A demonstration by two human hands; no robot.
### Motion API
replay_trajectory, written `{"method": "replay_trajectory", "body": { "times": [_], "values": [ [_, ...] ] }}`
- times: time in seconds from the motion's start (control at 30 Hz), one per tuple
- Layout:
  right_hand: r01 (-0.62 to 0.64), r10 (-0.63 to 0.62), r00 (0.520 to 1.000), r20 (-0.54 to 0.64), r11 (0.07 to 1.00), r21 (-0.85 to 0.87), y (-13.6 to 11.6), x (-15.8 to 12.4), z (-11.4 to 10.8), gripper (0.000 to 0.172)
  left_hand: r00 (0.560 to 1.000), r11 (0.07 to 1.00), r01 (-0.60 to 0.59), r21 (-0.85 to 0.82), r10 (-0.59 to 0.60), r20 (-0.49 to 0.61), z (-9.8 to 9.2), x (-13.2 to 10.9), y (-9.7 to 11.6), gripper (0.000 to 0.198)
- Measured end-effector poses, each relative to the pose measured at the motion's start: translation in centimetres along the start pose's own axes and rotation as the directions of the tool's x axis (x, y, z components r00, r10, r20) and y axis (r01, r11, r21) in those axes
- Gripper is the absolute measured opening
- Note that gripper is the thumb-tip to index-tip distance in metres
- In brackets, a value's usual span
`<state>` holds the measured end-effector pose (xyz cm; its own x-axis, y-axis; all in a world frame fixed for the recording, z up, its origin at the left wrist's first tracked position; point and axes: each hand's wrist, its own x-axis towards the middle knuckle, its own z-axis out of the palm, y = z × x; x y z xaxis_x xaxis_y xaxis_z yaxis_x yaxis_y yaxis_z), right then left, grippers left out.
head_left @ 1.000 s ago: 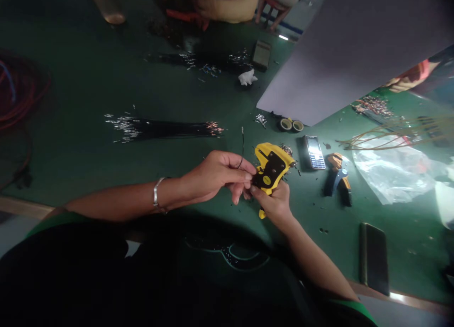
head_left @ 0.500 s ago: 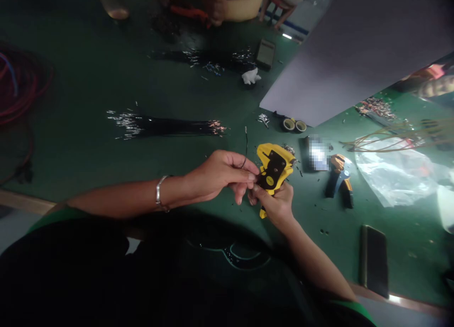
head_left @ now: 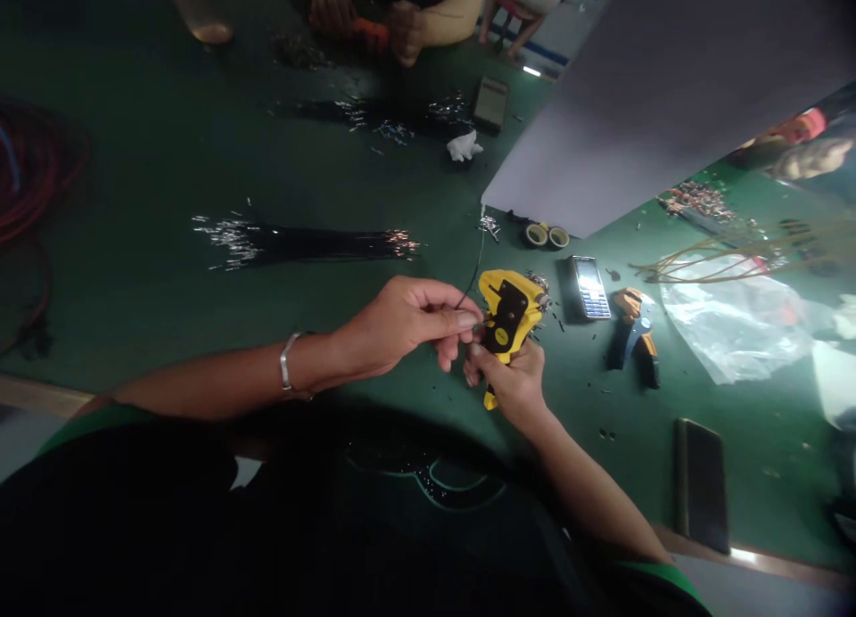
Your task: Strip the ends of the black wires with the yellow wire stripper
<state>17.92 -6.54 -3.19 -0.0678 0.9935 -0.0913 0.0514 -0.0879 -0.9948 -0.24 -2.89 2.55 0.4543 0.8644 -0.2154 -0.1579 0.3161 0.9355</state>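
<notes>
My left hand [head_left: 401, 327] pinches a thin black wire [head_left: 473, 274] between its fingertips, and the wire rises from them up and to the right. Its lower end is hidden by my fingers, close to the dark jaw end of a yellow-and-black wire stripper [head_left: 508, 318]. My right hand [head_left: 512, 385] is wrapped around the stripper's handle, holding the tool upright against my left fingers. A small heap of cut wire bits lies just beyond the stripper.
A long bundle of black wires with bare tips [head_left: 300, 242] lies on the green mat [head_left: 201, 162]. To the right are a keypad phone [head_left: 590, 287], an orange-and-blue stripper [head_left: 632, 336], tape rolls [head_left: 545, 235] and a plastic bag [head_left: 728, 318]. A co-worker's hands [head_left: 407, 33] work at the far side.
The black wire now leans right instead of standing nearly vertical. The co-worker's hands have shifted, and the view has moved slightly.
</notes>
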Motion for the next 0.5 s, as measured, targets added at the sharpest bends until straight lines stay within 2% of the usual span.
{"method": "replay_trajectory", "body": {
  "times": [0.13,0.27,0.4,0.5],
  "values": [
    [-0.046,0.046,0.999,0.002,0.997,0.056,-0.3,0.1,0.2,0.022,0.991,0.97,-0.103,0.219,0.12,-0.063,-0.2,0.1,0.7,0.012],
    [-0.075,0.075,0.997,0.006,0.994,0.076,-0.4,0.2,0.4,0.021,0.982,0.926,-0.152,0.346,0.182,-0.054,-0.2,0.0,1.3,0.011],
    [-0.081,0.081,0.997,-0.002,0.996,0.043,0.1,0.3,0.5,0.019,0.985,0.953,-0.167,0.253,0.173,-0.003,-0.2,-0.1,0.9,0.012],
    [-0.004,-0.001,0.999,-0.051,0.995,-0.1,0.7,0.3,0.7,0.016,0.986,0.981,-0.167,0.102,0.166,0.023,-0.1,0.0,0.2,0.013]
  ]
}}
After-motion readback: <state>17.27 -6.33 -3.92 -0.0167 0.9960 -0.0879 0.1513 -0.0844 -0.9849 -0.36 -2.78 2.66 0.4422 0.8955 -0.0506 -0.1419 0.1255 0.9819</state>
